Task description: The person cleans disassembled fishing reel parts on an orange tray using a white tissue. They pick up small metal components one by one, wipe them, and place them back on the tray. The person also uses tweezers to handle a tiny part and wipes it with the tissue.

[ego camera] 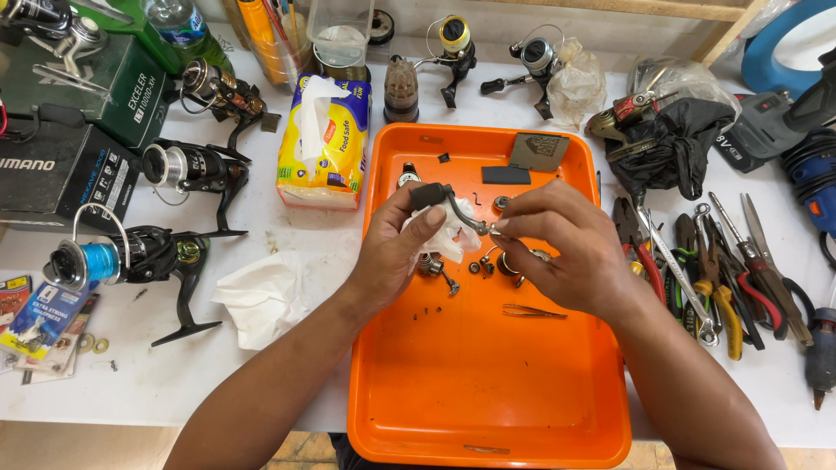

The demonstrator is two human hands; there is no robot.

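Two hands over the orange tray. Left hand fingers pinching reel handle through tissue; right hand fingers nipping its shaft end. Stiff, light, likely greasy; best gripped at knob.

Yellow-blue tissue pack left of tray; dark green box, black box far left.

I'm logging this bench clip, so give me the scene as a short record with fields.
left hand: grips reel handle by its dark knob, with white tissue
right hand: pinches the handle's other end
tray: orange, holding small parts and tweezers
left of tray: spinning reels, tissue pack
right of tray: pliers and wrenches
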